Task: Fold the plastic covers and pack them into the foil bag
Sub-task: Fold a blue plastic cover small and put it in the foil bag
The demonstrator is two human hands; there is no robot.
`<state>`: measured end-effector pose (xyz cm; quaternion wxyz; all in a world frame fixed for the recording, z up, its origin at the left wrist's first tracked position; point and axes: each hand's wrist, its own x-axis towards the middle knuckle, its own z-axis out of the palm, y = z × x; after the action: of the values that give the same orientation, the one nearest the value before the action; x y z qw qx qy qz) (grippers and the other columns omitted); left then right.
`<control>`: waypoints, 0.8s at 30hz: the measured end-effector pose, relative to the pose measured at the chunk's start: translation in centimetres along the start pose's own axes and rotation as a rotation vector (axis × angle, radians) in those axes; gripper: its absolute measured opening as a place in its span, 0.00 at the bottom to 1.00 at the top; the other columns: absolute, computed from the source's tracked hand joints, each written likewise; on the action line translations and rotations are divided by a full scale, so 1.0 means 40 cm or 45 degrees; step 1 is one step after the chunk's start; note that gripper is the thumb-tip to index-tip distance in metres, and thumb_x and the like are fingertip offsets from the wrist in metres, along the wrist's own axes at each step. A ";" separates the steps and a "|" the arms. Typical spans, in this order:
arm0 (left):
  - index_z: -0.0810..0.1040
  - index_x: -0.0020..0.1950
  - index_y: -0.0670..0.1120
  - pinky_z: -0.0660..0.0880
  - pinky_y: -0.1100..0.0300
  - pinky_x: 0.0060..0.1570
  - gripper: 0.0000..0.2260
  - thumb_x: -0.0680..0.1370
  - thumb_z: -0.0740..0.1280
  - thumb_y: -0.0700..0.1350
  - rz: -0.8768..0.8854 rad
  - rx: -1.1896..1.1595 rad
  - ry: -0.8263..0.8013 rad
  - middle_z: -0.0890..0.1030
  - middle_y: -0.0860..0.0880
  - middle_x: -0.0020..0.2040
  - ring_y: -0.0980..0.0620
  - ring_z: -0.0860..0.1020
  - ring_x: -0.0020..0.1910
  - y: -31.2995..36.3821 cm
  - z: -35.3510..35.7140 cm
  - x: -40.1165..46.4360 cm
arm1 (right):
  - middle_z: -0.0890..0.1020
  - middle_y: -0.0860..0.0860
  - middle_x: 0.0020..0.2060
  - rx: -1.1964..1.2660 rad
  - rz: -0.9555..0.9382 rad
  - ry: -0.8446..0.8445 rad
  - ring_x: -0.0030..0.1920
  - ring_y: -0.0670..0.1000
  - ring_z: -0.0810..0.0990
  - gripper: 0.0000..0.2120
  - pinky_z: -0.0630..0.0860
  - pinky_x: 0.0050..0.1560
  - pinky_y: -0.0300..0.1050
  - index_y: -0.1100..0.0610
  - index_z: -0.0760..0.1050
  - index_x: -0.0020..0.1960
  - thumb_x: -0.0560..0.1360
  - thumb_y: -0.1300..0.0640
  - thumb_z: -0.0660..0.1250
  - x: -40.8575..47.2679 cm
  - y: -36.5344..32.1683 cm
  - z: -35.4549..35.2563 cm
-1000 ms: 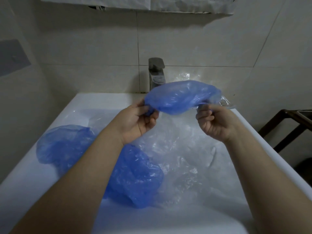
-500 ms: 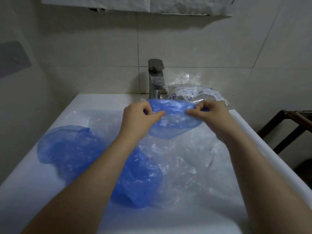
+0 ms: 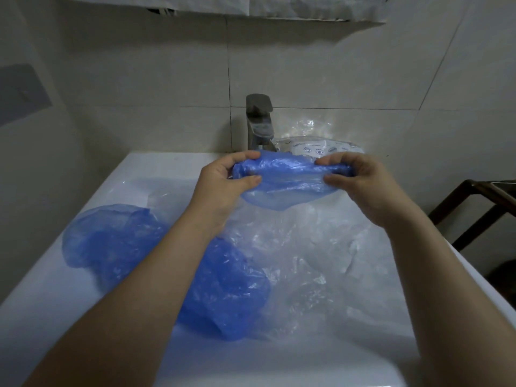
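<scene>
We cannot make out much of the foil bag (image 3: 321,148): it lies beyond our hands, just right of the faucet (image 3: 259,122), and only its printed top edge shows above the plastic we hold. A crumpled clear wrapper (image 3: 308,125) behind it blurs into the tiled wall (image 3: 167,65). Our left forearm hides the middle of the loose blue covers (image 3: 223,286) lying below our hands, so we cannot tell how many there are. On the far right a dark wooden frame (image 3: 474,208) is cut off by the edge.

The surface is a white sink (image 3: 156,166) under dim light, with a spread of clear plastic sheet (image 3: 307,261) in the basin beneath and nearer than our hands. Papers hang on the wall at the top.

Between our hands, raised above the basin, is a blue plastic cover (image 3: 287,178), bunched into a long roll along its upper edge, the rest sagging below. Our left hand (image 3: 223,180) pinches its left end between thumb and fingers; our right hand (image 3: 360,180) pinches the right end the same way.
</scene>
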<state>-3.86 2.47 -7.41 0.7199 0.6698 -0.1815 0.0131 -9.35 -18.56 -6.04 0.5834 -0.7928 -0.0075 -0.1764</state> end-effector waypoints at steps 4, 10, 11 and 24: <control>0.80 0.46 0.52 0.74 0.64 0.45 0.11 0.72 0.71 0.36 0.061 0.450 0.064 0.79 0.52 0.47 0.53 0.76 0.45 -0.010 0.002 -0.004 | 0.80 0.51 0.41 -0.726 -0.309 0.094 0.43 0.49 0.77 0.09 0.70 0.44 0.38 0.59 0.82 0.47 0.71 0.70 0.68 0.008 0.011 0.001; 0.79 0.43 0.47 0.73 0.64 0.47 0.06 0.72 0.70 0.36 0.060 0.387 -0.097 0.78 0.51 0.48 0.57 0.77 0.44 -0.008 -0.030 0.013 | 0.77 0.56 0.43 -0.077 -0.107 -0.024 0.45 0.50 0.76 0.07 0.72 0.50 0.45 0.58 0.77 0.43 0.74 0.68 0.64 0.001 0.022 -0.014; 0.79 0.43 0.46 0.74 0.65 0.46 0.06 0.73 0.69 0.35 -0.019 0.291 -0.169 0.80 0.52 0.45 0.58 0.78 0.42 -0.006 -0.037 0.013 | 0.80 0.53 0.43 0.111 0.013 -0.091 0.45 0.49 0.77 0.08 0.75 0.52 0.43 0.59 0.78 0.45 0.76 0.68 0.62 -0.003 0.023 -0.019; 0.84 0.30 0.50 0.75 0.69 0.39 0.28 0.76 0.53 0.28 -0.181 -0.178 -0.223 0.82 0.55 0.34 0.60 0.79 0.36 -0.017 -0.002 0.006 | 0.76 0.50 0.33 0.745 0.318 0.174 0.33 0.49 0.73 0.19 0.72 0.35 0.40 0.56 0.71 0.35 0.73 0.75 0.51 0.005 0.019 0.064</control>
<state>-3.42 2.42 -8.01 0.7452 0.6279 -0.1961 -0.1093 -8.29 -16.47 -7.36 0.8029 -0.5725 0.0787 -0.1466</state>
